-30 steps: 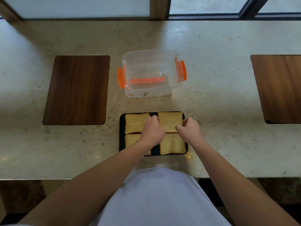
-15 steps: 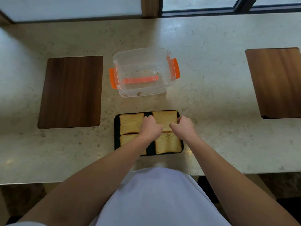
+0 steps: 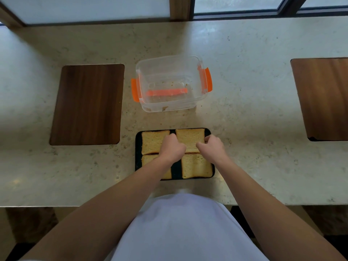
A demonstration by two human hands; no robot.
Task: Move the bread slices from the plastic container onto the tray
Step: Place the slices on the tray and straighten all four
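A black tray (image 3: 138,162) lies near the counter's front edge with several bread slices laid flat on it in two rows. My left hand (image 3: 172,149) and my right hand (image 3: 211,146) rest, fingers curled, on the left and right edges of the far right slice (image 3: 190,137). My left forearm covers part of the near left slice (image 3: 148,159). The near right slice (image 3: 195,166) and the far left slice (image 3: 152,142) lie untouched. Behind the tray stands the clear plastic container (image 3: 169,107) with orange clips; only crumbs show inside it.
Two dark wooden panels sit in the pale stone counter, one at the left (image 3: 86,104) and one at the right (image 3: 323,98). Window frames run along the back. The counter's front edge (image 3: 75,205) is close to my body.
Both hands stay on the far right slice, with only a slight shift. The view itself has moved a little.
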